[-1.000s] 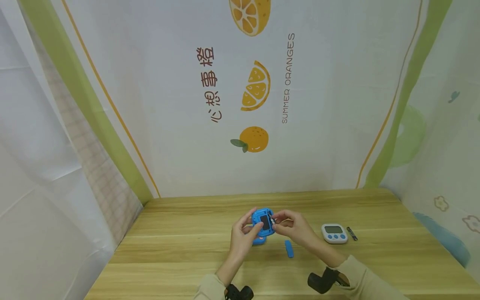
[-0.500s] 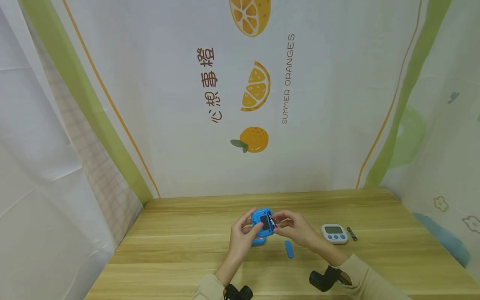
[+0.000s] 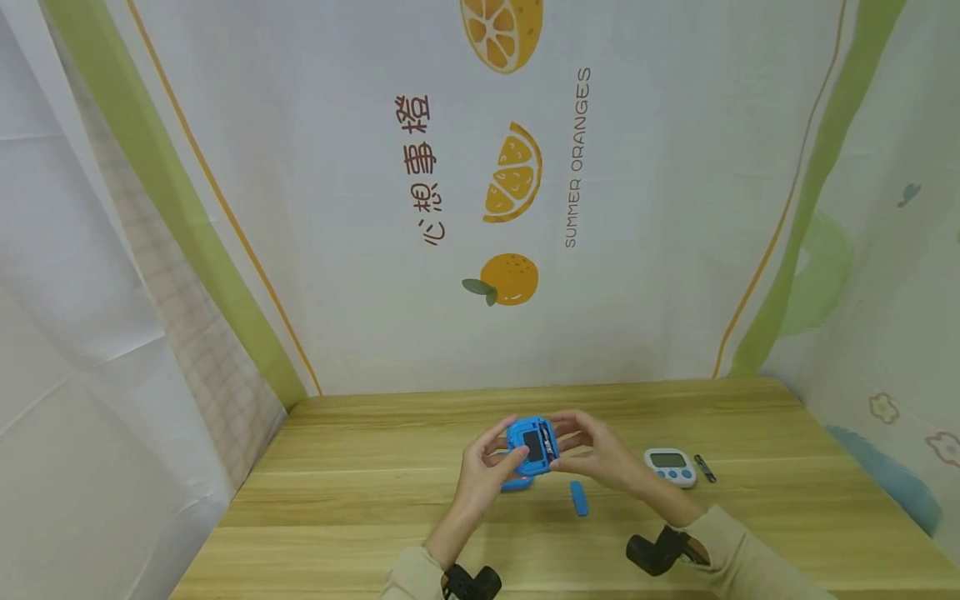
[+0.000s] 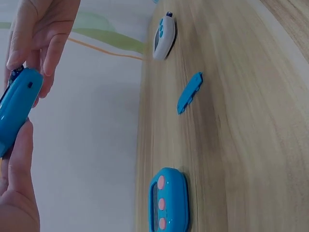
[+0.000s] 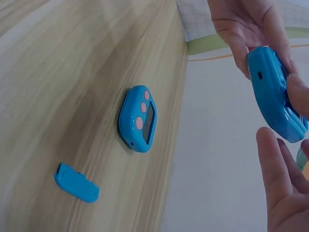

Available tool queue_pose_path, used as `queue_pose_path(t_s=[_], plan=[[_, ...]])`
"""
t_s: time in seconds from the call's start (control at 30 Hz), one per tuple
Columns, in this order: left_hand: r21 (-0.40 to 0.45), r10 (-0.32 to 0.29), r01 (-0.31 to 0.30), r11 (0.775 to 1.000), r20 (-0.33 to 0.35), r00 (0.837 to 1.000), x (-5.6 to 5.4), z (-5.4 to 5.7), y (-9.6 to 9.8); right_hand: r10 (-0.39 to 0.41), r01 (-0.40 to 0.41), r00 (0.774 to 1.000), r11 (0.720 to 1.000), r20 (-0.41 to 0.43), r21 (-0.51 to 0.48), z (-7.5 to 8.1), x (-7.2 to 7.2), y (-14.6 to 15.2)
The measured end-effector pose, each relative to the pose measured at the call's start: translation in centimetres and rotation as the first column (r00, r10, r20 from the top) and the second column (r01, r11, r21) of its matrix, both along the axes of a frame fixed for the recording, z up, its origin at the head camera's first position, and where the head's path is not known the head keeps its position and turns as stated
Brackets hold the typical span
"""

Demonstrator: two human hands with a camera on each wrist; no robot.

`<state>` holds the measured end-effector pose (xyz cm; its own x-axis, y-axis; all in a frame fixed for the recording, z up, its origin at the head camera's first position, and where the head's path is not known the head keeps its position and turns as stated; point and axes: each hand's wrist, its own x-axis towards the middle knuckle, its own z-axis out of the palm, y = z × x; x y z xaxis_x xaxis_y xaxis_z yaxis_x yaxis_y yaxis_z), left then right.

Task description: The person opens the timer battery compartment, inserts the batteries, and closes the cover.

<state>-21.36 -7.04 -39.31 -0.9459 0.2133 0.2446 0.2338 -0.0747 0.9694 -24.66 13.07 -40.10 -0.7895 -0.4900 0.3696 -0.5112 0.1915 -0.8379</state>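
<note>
My left hand (image 3: 482,473) grips a blue digital timer (image 3: 532,447), its back with a black square panel turned up, thumb across that panel. In the uncovered slot along its right side lies a dark battery (image 3: 547,442). Beside that edge is my right hand (image 3: 600,457), thumb by the lower corner and fingers spread near the upper one. In the left wrist view, a right-hand digit meets the battery end of the timer (image 4: 19,104). From the right wrist, fairly straight fingers (image 5: 273,159) show just below the timer. A blue battery cover (image 3: 579,498) lies beneath on the table.
Partly hidden below the held timer, a second blue timer (image 5: 137,118) with pink buttons rests on the wooden table (image 3: 360,500). To the right are a white timer (image 3: 663,461) with blue buttons and a loose battery (image 3: 705,468). A printed curtain (image 3: 337,250) hangs behind.
My right fingers have let go of the battery, which now sits in the slot, and have spread along the timer's edge. My left hand keeps its grip, with the timer shifted slightly right.
</note>
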Motion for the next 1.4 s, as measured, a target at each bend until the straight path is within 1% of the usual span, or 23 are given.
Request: queue_pose_path(t_s=[0.13,0.23,0.37,0.53,0.8,0.87,0.97,1.0,1.1,1.23,1.33,1.4], plan=[[-0.023,-0.048,0.048,0.999,-0.006,0.999,0.1,0.2,-0.2,0.103,-0.103,0.994,0.995,0.028,0.001,0.3,-0.1,0.1],[-0.044,-0.079,0.079,0.996,-0.003,0.997,0.2,0.3,-0.4,0.147,-0.147,0.988,0.989,0.045,0.012,0.4,-0.1,0.3],[-0.057,-0.114,0.113,0.992,-0.006,0.993,0.2,0.2,-0.4,0.156,-0.156,0.987,0.988,0.025,0.020,0.5,0.0,0.5],[-0.055,-0.133,0.132,0.990,-0.003,0.991,0.1,0.2,-0.4,0.163,-0.162,0.986,0.986,-0.022,0.026,0.4,0.0,0.7],[-0.048,-0.117,0.117,0.992,0.015,0.993,0.1,0.3,-0.3,0.164,-0.161,0.985,0.986,-0.057,0.047,0.3,-0.2,0.9],[-0.041,-0.114,0.115,0.993,0.024,0.993,0.1,0.2,-0.2,0.174,-0.171,0.982,0.984,-0.069,0.052,0.7,0.0,0.9],[-0.030,-0.114,0.115,0.993,0.030,0.993,0.1,0.2,-0.2,0.193,-0.190,0.979,0.980,-0.071,0.055,0.7,0.1,0.8],[-0.023,-0.115,0.116,0.993,0.031,0.993,0.1,0.1,-0.2,0.199,-0.196,0.978,0.979,-0.067,0.057,0.6,0.0,0.8],[-0.011,-0.113,0.113,0.994,0.025,0.993,-0.6,-1.0,-0.2,0.211,-0.208,0.976,0.976,-0.045,0.059,-0.2,-0.6,0.9],[0.002,-0.100,0.100,0.995,0.011,0.995,-1.4,-2.2,-0.2,0.223,-0.222,0.975,0.973,-0.009,0.058,-0.7,-0.9,0.9],[0.003,-0.091,0.091,0.996,0.010,0.996,-1.3,-2.4,-0.1,0.231,-0.231,0.973,0.972,0.007,0.050,-0.7,-0.8,0.9],[0.003,-0.090,0.090,0.996,0.013,0.996,-1.3,-2.5,-0.1,0.231,-0.231,0.973,0.972,0.003,0.040,-0.9,-0.8,0.8]])
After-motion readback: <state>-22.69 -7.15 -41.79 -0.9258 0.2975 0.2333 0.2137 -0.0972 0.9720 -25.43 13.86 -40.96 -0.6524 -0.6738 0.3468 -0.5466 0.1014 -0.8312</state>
